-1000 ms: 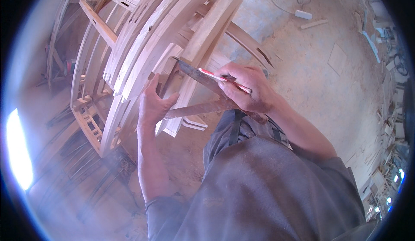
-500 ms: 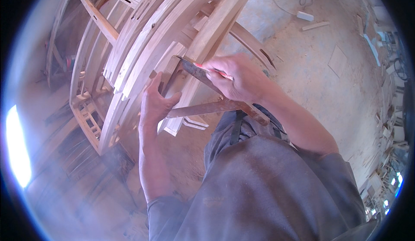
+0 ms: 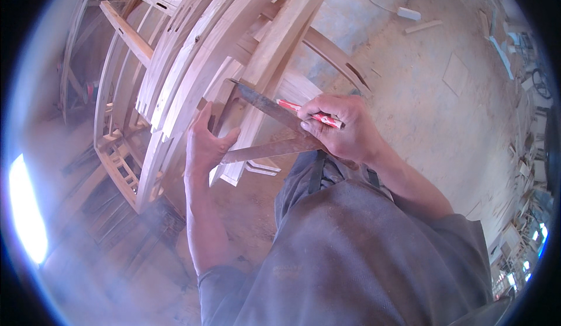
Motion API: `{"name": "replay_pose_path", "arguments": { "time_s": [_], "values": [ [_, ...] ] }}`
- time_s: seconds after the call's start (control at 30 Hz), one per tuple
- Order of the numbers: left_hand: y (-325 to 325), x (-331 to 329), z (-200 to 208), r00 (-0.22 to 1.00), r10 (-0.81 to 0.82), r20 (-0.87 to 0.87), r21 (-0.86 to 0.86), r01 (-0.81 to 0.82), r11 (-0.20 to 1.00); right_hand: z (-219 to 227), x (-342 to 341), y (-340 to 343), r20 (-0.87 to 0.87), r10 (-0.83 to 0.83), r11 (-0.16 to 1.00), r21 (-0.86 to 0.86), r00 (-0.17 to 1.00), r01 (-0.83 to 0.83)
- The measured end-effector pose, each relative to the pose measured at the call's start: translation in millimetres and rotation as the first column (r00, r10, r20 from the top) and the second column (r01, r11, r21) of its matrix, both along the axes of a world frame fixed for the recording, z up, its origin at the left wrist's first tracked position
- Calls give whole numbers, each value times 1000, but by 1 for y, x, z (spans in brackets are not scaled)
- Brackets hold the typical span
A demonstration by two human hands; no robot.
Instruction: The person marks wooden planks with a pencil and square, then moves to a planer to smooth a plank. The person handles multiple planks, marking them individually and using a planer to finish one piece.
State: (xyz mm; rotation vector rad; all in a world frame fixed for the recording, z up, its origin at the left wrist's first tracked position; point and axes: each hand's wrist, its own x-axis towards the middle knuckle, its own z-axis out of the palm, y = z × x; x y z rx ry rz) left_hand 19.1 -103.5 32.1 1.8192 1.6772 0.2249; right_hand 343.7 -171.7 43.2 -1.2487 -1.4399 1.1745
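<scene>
A brownish triangular carpenter's square (image 3: 274,149) lies across the ends of pale wooden pieces, its long sides meeting toward my body. My left hand (image 3: 204,144) grips its far-left side, with the thumb inside the triangle and the fingers against the wood. Between the fingers and thumb of my right hand (image 3: 345,124) is a red-and-white pencil (image 3: 286,105), its end pointing left over the square's upper side. That hand is over the square's near corner and partly hides it. Beneath the square runs a pale wooden board (image 3: 252,115).
Several curved wooden frame parts (image 3: 201,63) stand stacked ahead and to the left. A slatted wooden frame (image 3: 120,168) is at the left. On the dusty floor lie a white block (image 3: 408,13) and a thin strip (image 3: 423,26). Offcuts (image 3: 514,232) line the right side.
My right hand with the pencil has moved right and toward my body, away from the square's far tip. My left hand keeps its hold on the square.
</scene>
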Motion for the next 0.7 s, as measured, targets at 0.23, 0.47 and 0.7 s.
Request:
{"name": "replay_pose_path", "arguments": {
  "time_s": [0.23,0.47,0.7],
  "values": [
    [3,3,6,1000,14,-26,-58,-16,998,-9,-24,49,79,-27,985,171,997,13],
    [2,3,6,1000,9,-29,-38,-10,999,5,-23,62,270,159,972,124,950,-198],
    [4,11,9,1000,15,-22,-42,-16,999,25,25,9,309,186,983,-57,933,-177]
  ]
}}
